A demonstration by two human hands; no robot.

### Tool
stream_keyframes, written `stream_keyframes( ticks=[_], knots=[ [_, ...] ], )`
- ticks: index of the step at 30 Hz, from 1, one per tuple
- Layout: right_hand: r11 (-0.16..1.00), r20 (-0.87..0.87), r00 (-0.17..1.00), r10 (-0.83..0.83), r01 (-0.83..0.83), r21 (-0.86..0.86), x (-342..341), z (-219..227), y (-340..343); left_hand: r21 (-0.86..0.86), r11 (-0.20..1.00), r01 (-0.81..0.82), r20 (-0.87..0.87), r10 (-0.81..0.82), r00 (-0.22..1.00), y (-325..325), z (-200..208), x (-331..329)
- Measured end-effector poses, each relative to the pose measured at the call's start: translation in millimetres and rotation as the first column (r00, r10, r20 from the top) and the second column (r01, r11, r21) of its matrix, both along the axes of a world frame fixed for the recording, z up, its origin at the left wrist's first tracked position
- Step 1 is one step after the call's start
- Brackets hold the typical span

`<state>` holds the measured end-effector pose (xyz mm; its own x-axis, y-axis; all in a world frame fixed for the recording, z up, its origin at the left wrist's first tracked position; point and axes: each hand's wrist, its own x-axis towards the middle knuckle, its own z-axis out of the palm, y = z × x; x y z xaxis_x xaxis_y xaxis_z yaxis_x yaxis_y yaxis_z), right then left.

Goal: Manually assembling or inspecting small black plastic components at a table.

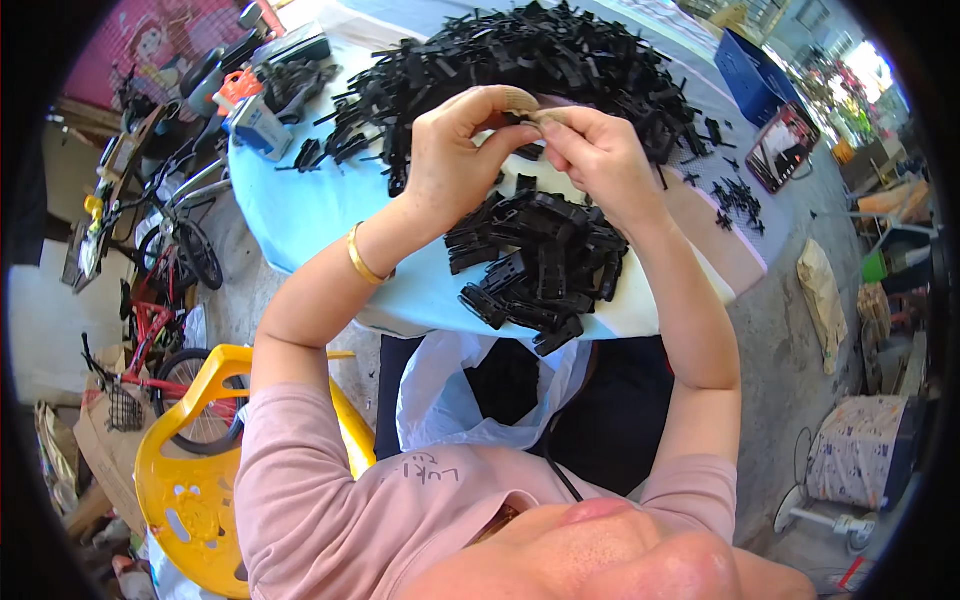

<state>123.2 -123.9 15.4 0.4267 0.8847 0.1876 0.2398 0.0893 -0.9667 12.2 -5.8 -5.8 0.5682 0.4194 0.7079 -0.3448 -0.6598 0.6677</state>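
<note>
Over the table, my left hand (458, 150) and my right hand (607, 165) meet at their fingertips. Both are closed in a pinch. Beige coverings wrap some of the fingertips, and whatever sits between them is too small and too hidden to name. Just beyond the hands spreads a large heap of black plastic parts (540, 50). Below them, toward me, lies a smaller pile of long black plastic pieces (545, 255). Small black cross-shaped bits (738, 200) are scattered on the right of the table.
The cloth-covered table (290, 215) has a rounded near edge. A phone (783, 147) and a blue bin (752, 75) stand at right, a blue-white box (258, 128) at left. In my lap, a white plastic bag (425, 395) holds black material. A yellow chair (165, 455) is at left.
</note>
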Motion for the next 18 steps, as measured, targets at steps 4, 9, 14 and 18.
stream_keyframes(
  ticks=[4,9,14,18],
  knots=[
    [0.982,0.023,1.000,-0.018,0.014,0.187,13.5,-5.4,4.9,-0.077,0.996,-0.043,-0.066,0.038,0.997,-7.0,9.1,-0.3],
    [0.990,0.350,0.932,-0.098,0.057,0.126,9.8,-3.4,1.1,0.040,0.999,0.002,-0.136,0.003,0.991,-6.6,8.2,-3.2],
    [0.988,0.200,0.980,0.010,-0.041,0.148,24.8,0.6,-5.3,-0.408,0.775,0.482,-0.097,-0.562,0.822,8.1,20.3,-11.7],
    [0.954,0.031,0.994,0.101,-0.106,0.281,28.0,5.6,-10.7,-0.553,0.409,0.726,0.136,-0.815,0.563,9.7,25.9,-11.5]
  ],
)
